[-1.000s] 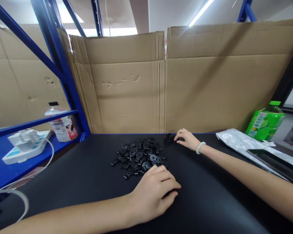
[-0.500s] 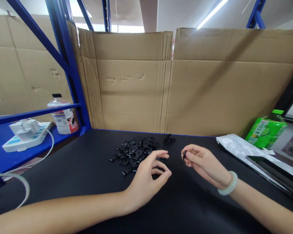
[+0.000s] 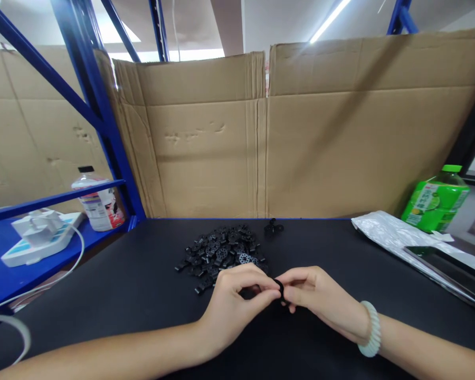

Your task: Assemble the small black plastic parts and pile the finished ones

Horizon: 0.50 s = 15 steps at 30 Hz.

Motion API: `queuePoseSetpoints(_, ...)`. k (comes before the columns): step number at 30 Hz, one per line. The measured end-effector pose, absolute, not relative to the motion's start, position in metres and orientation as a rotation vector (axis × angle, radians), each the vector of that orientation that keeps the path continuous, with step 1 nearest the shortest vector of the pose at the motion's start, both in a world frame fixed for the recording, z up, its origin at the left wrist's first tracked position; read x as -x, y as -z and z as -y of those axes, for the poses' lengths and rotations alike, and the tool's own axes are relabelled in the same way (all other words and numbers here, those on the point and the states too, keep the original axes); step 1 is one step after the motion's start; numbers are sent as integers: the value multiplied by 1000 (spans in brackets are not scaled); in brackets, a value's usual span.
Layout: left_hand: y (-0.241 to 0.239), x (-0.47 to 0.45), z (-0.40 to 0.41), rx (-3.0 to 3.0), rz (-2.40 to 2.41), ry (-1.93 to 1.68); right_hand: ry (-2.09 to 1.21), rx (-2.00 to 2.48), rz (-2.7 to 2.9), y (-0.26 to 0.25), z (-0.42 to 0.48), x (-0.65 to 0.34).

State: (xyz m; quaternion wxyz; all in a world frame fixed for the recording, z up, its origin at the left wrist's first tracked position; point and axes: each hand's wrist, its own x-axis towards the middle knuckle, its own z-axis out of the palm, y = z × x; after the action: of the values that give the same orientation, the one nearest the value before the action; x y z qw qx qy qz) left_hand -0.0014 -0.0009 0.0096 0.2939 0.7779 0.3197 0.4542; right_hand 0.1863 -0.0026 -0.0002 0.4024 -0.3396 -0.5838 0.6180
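Note:
Between both hands is a small black curved part (image 3: 279, 289), partly covered by the fingertips; its exact kind does not show. My left hand (image 3: 237, 303) pinches it from the left side with thumb and index finger. My right hand (image 3: 320, 293), with a pale coiled band on the wrist, grips its right side between thumb and fingers. Just behind my left hand lies a heap of small black plastic parts (image 3: 217, 250), some with round perforated discs. A few dark looped pieces (image 3: 273, 227) sit apart from the heap, near the back edge of the table.
The black table (image 3: 142, 279) backs onto cardboard panels (image 3: 206, 158). At right are a silvery plastic bag (image 3: 380, 224), a dark flat device (image 3: 451, 266) and a green bottle (image 3: 435, 203). A power strip (image 3: 43, 240) and another bottle (image 3: 98, 206) stand on the blue shelf at left.
My right hand has brought the black part left and nearer to me. My left thumb and index finger, apart before, have closed on it. The view has tilted slightly.

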Motion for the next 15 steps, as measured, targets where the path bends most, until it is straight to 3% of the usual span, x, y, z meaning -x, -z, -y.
queuePoseSetpoints(8,-9,-1,3,-1802,-896,-1244,-1452,942,1487,-5,4,-187)
queuePoseSetpoints(15,-10,-3,3,-1442,-889,-1064,-1491,886,1498,-7,6,-188)
